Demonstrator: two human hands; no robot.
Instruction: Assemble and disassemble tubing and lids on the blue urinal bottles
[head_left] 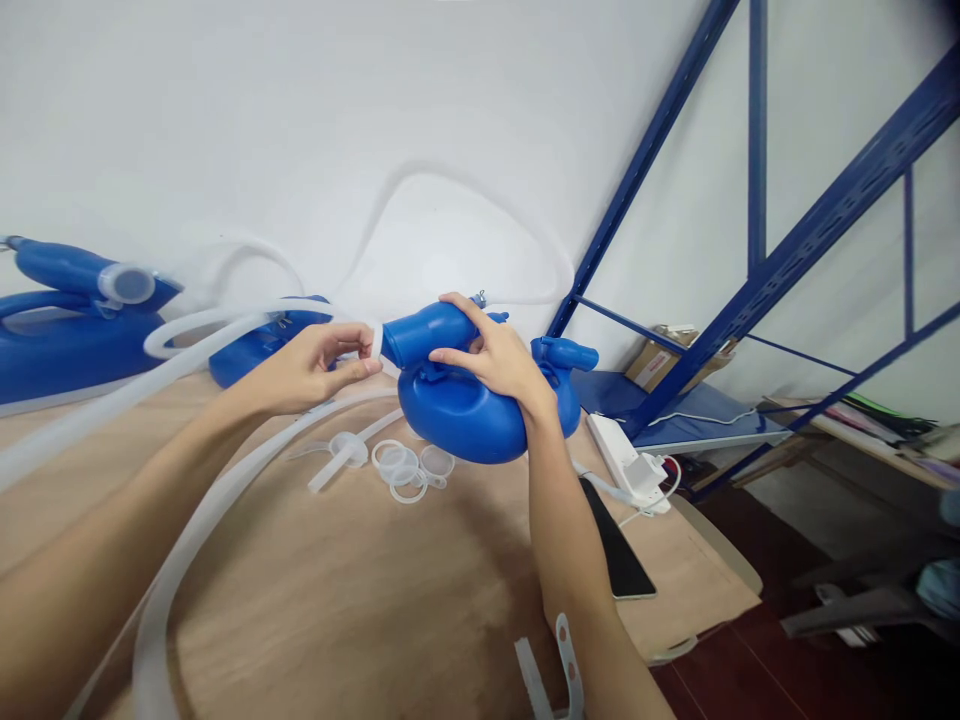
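Observation:
A blue plastic urinal bottle [465,415] is held above the paper-covered table, its wide neck pointing left. My right hand [506,360] wraps round that neck from above and behind, thumb on the near side. At the bottle's mouth, my left hand [334,362] pinches a translucent white cap or ring [377,341] between thumb and fingers. The cap touches the rim or sits just beside it; I cannot tell how far on it is. Loose translucent caps and rings [409,468] lie on the table below, beside a cap with a strap [346,452].
More blue bottles [71,340] stand at the left by the wall, one capped. Long white tubes [161,620] loop across the left and front. On the right are a power strip [626,460], a black phone [619,545] and a blue metal rack [757,290].

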